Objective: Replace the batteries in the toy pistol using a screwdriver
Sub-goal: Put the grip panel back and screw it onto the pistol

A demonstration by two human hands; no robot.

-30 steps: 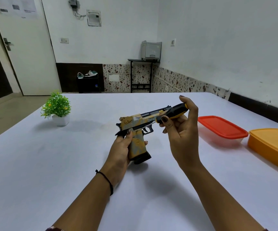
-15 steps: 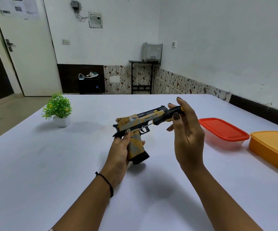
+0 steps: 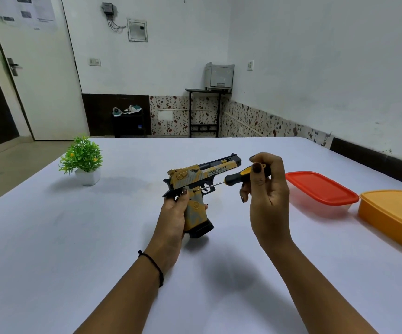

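So, where the pistol is: the toy pistol (image 3: 202, 174) is held up just above the bench (image 3: 74, 237), about mid-bench, butt down, muzzle pointing away and to the right.
Left grip: left hand (image 3: 173, 213) is wrapped round the pistol's handle from behind, thumb up by the frame.
Right grip: right hand (image 3: 267, 189) pinches the screwdriver (image 3: 237, 177) handle between thumb and fingertips.
Tip: the shaft runs left to the frame just above the handle, behind the trigger. Probably sitting in a screw, but it's too small to tell.
Handling guess: looks like light, stiff, slightly slick plastic. I'd clamp the handle firmly so it can't twist, and go gently on the tiny screw.
Also around: red-lidded box (image 3: 320, 186) and orange box (image 3: 395, 213) off right, potted plant (image 3: 83, 157) off left.
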